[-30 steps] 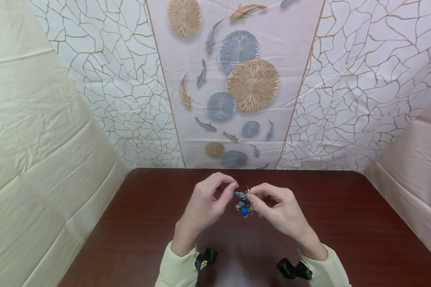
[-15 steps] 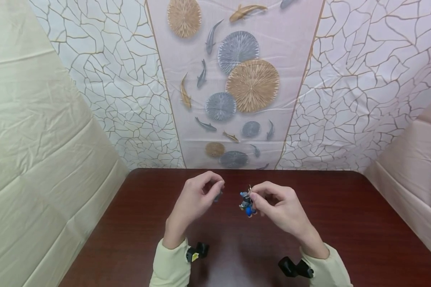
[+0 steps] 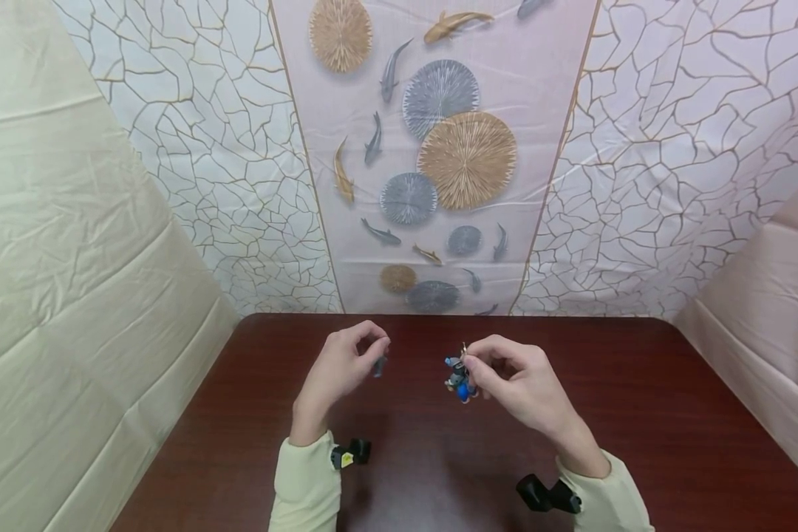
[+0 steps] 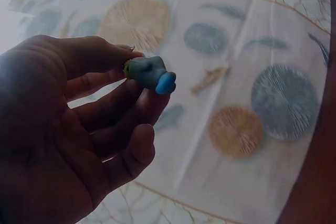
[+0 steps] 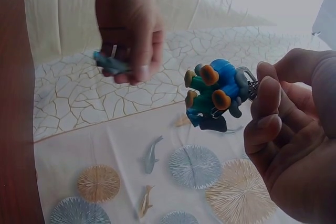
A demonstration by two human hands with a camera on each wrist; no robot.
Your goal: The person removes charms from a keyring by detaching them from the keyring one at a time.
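Note:
Between thumb and fingertips, my left hand (image 3: 338,369) pinches a small grey-blue figurine charm (image 4: 149,73) with a bright blue end; the charm's other end is hidden by the fingers. My right hand (image 3: 519,380) pinches the metal clasp and chain of a bunch of figurine keychains (image 5: 215,90). Those figurines hang below the fingertips, coloured blue, green and grey, some with orange feet. Both hands are raised above the table, apart from each other, the left one at centre left and the right one right of centre in the head view.
A dark red-brown table (image 3: 412,473) lies beneath the hands. Behind it hangs a patterned cloth (image 3: 432,244) with fish and round motifs, and plain cream fabric (image 3: 106,295) encloses the sides. Black wrist cameras (image 3: 539,493) sit at both sleeves.
A second ago the hands were together at the figurine bunch. My left hand has since drawn away to the left with the single charm; the right hand has barely shifted.

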